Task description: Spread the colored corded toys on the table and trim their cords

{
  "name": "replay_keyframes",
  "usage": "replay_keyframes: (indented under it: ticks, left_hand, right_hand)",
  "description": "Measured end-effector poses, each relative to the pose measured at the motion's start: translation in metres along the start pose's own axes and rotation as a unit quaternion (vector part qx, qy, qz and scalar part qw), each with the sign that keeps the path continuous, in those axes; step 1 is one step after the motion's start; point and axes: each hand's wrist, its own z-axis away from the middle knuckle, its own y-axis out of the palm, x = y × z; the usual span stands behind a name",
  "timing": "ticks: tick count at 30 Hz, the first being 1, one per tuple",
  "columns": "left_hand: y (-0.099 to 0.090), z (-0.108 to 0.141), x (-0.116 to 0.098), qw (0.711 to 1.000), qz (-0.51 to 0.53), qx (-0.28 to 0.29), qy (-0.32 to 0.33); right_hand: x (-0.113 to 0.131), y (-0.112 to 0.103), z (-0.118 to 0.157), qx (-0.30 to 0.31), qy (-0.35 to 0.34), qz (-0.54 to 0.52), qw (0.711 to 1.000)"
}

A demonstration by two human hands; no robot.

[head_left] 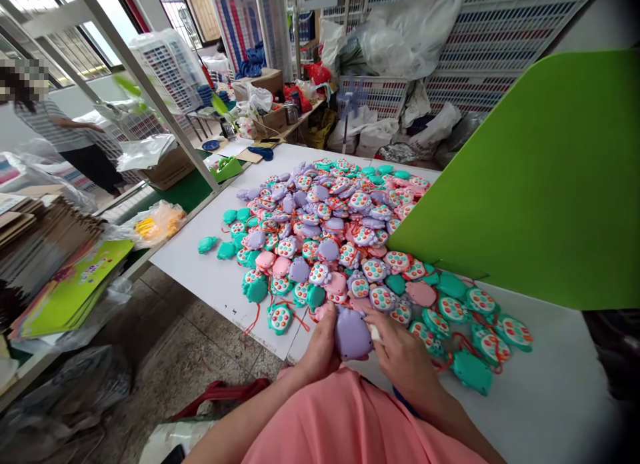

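Observation:
A purple turtle-shaped toy (353,333) is held between my hands at the near edge of the white table (195,277), its plain side facing up. My left hand (324,344) grips its left side. On the right, my right hand (400,347) is closed around a small white piece (375,332) against the toy's edge; what that piece is cannot be made out. Just beyond lies a large heap of similar toys in purple, pink and teal, some with dotted faces up (374,271) and orange-red cords. A teal toy (471,372) lies right of my right hand.
A tall green panel (530,191) stands on the table's right. At left, green printed sheets (75,287) and stacked cardboard (45,251) lie beside a metal frame post (150,91). A person (60,127) stands at the far left. Crates and plastic bags fill the back.

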Motion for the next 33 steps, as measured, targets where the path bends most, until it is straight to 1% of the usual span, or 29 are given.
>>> replay_keyframes:
  ticks: [4, 7, 12, 16, 21, 25, 30, 33]
  left_hand:
    - [0.0, 0.0, 0.001, 1.0, -0.015, -0.001, 0.008]
    - [-0.002, 0.0, 0.003, 1.0, -0.025, 0.002, 0.003]
    - [-0.007, -0.002, 0.007, 1.0, -0.028, 0.008, 0.012]
    - [-0.008, -0.002, 0.007, 0.999, -0.029, 0.016, 0.011]
    - [-0.008, -0.001, 0.006, 0.999, -0.047, 0.018, 0.002]
    - [-0.01, -0.002, 0.008, 0.999, -0.047, 0.024, 0.014]
    - [-0.011, -0.004, 0.009, 0.999, -0.046, 0.017, 0.011]
    - [-0.011, -0.004, 0.01, 0.998, -0.051, 0.017, 0.011]
  right_hand:
    - [0.0, 0.002, 0.001, -0.011, -0.018, 0.025, 0.999]
    - [0.001, 0.002, 0.002, -0.016, -0.032, 0.024, 0.999]
    - [0.002, 0.001, 0.003, -0.013, -0.013, 0.02, 1.0]
    - [0.0, 0.0, 0.004, -0.012, -0.041, 0.013, 0.999]
    - [-0.001, 0.001, 0.004, -0.025, -0.024, 0.003, 0.999]
    - [-0.001, 0.002, 0.004, -0.025, -0.048, -0.007, 0.999]
    - [-0.004, 0.004, 0.006, -0.026, -0.025, -0.02, 0.999]
    - [-0.004, 0.004, 0.007, -0.025, -0.038, -0.029, 0.999]
